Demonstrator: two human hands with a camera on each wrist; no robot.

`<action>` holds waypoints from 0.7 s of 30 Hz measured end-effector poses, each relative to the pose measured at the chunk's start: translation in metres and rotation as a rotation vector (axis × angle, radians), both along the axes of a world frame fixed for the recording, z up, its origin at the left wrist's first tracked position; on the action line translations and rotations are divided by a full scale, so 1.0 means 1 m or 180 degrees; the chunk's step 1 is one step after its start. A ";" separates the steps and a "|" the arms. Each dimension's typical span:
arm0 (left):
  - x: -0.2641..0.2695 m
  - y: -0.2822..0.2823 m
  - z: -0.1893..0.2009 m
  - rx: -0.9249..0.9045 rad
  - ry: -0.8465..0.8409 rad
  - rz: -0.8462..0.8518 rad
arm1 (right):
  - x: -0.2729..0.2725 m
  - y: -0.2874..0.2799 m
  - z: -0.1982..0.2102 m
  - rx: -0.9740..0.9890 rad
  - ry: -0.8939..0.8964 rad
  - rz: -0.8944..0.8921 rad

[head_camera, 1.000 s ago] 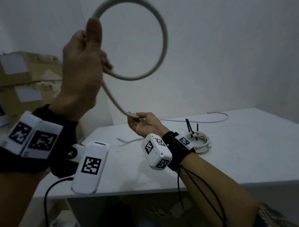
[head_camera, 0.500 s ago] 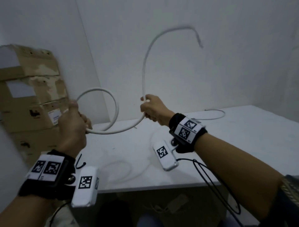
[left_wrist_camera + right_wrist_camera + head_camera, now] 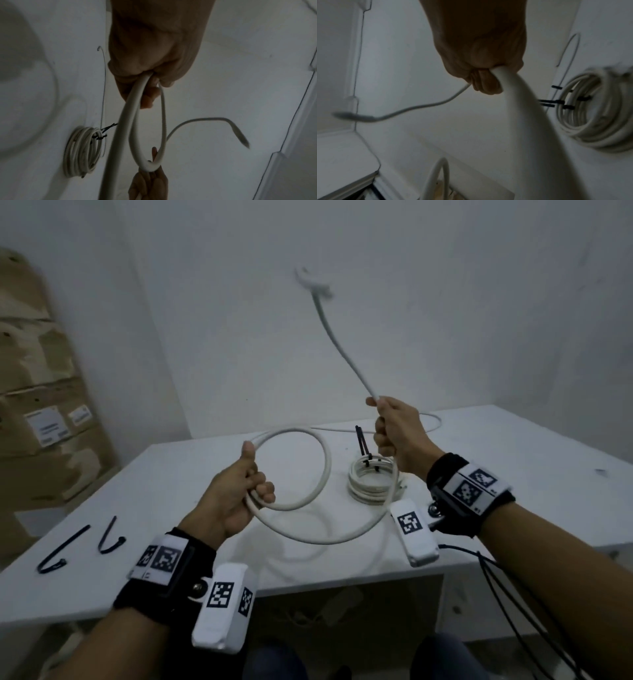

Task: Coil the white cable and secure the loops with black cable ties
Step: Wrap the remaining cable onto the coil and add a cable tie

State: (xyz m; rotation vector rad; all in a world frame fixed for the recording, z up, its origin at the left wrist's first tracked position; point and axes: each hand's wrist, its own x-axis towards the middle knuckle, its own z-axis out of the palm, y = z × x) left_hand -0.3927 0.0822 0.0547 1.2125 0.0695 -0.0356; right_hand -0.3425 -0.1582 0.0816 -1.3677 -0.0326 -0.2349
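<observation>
- White cable (image 3: 310, 474): one loop at frame centre, above the table (image 3: 513, 474).
- Left hand (image 3: 236, 494) clenches the loop's crossing.
- Right hand (image 3: 397, 433), to its right, grasps the next stretch; the free end rises toward upper centre.
- Black cable ties (image 3: 82, 542) lie lower left, nearer the left hand.

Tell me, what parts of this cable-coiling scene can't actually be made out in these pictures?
- White cable: its free end is motion-blurred in the head view, so the plug type is unreadable.
- Cardboard boxes: label print too small; cut by the left edge.
- Finished coil: partly behind the held cable; loop count unclear.
- Right hand: its fingers hide how the cable sits inside.
- Under the table: too dark.
</observation>
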 end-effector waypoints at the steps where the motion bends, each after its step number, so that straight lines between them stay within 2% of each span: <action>1: 0.001 -0.007 -0.002 0.0073 0.0035 -0.0105 | 0.000 -0.012 -0.002 0.0084 0.0054 0.0006; 8: 0.005 -0.060 -0.018 0.0672 0.0176 -0.0553 | 0.004 -0.051 -0.008 0.0430 0.0151 0.0076; 13: 0.007 -0.086 -0.019 0.0961 0.0320 -0.1194 | 0.007 -0.056 -0.014 0.0190 0.0230 0.0271; 17: 0.009 -0.100 -0.018 0.1393 0.0298 -0.1465 | 0.004 -0.048 -0.023 -0.0084 0.0283 0.0435; 21: 0.010 -0.109 -0.017 0.1753 0.0209 -0.1725 | -0.002 -0.038 -0.033 -0.0283 0.0423 0.0864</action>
